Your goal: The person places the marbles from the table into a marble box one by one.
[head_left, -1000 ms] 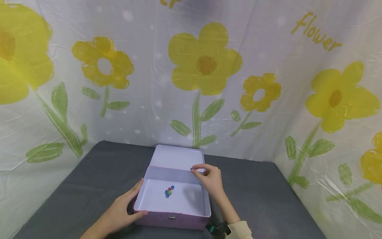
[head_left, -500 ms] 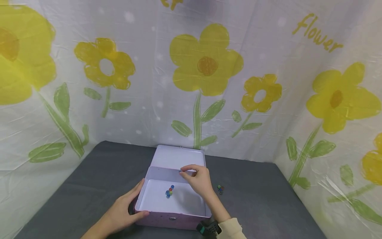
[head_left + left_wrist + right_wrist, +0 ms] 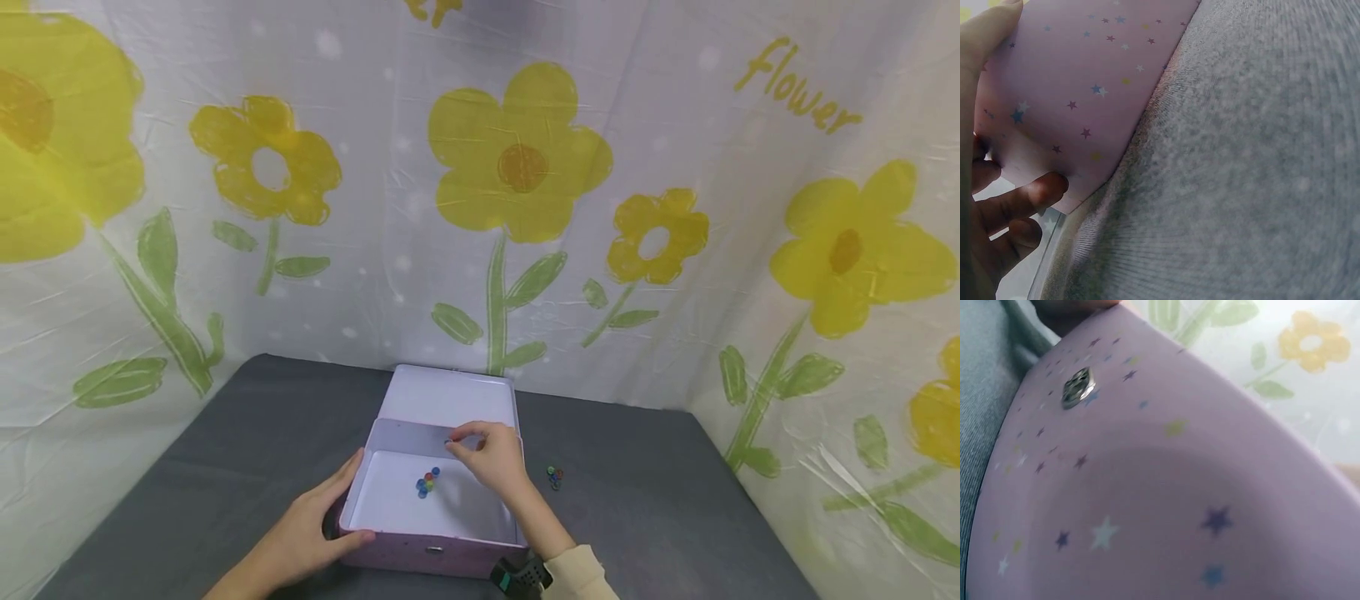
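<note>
A pink tin box with a white inside lies with its lid folded back. My left hand grips its left side, thumb at the front corner; in the left wrist view its fingers bend around the star-printed wall. Above the tray, toward the back, my right hand pinches a small dark marble between thumb and fingertips. Several blue, red and yellow-green marbles are clustered on the box floor. The right wrist view has the box's front with its metal clasp.
Right of the box, a small group of marbles lies on the dark grey tablecloth. A curtain printed with yellow flowers hangs behind and at both sides. A dark band is on the right wrist.
The right hand has moved left with the marble, from the box's right edge to over the tray, then slightly lower. Marbles on the cloth came into view. The left hand stays put.
</note>
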The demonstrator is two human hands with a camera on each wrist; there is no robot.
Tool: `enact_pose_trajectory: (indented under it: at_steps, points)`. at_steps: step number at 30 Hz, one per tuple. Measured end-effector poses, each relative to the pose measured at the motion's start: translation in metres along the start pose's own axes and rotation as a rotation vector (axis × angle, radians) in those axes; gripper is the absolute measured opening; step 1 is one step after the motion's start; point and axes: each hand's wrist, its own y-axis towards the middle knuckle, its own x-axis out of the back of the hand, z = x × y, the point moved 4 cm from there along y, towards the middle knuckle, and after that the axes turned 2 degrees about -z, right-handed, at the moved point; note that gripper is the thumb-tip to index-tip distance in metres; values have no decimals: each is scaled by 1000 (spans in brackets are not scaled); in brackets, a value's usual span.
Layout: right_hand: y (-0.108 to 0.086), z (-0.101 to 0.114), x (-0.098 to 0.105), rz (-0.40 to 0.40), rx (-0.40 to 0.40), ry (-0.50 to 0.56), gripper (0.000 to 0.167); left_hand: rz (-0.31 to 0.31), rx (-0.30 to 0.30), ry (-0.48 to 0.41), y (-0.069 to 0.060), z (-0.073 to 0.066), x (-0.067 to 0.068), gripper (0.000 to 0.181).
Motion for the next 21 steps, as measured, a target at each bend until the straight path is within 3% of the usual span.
enact_pose_trajectory:
  at_steps: [10, 21]
  points:
    - [-5, -10, -9, 173, -16, -164, 4, 17, 27, -23, 2, 0, 0, 109]
    - [-11, -12, -15, 230, -37, -264, 5, 7, 30, -21, 0, 5, -3, 107]
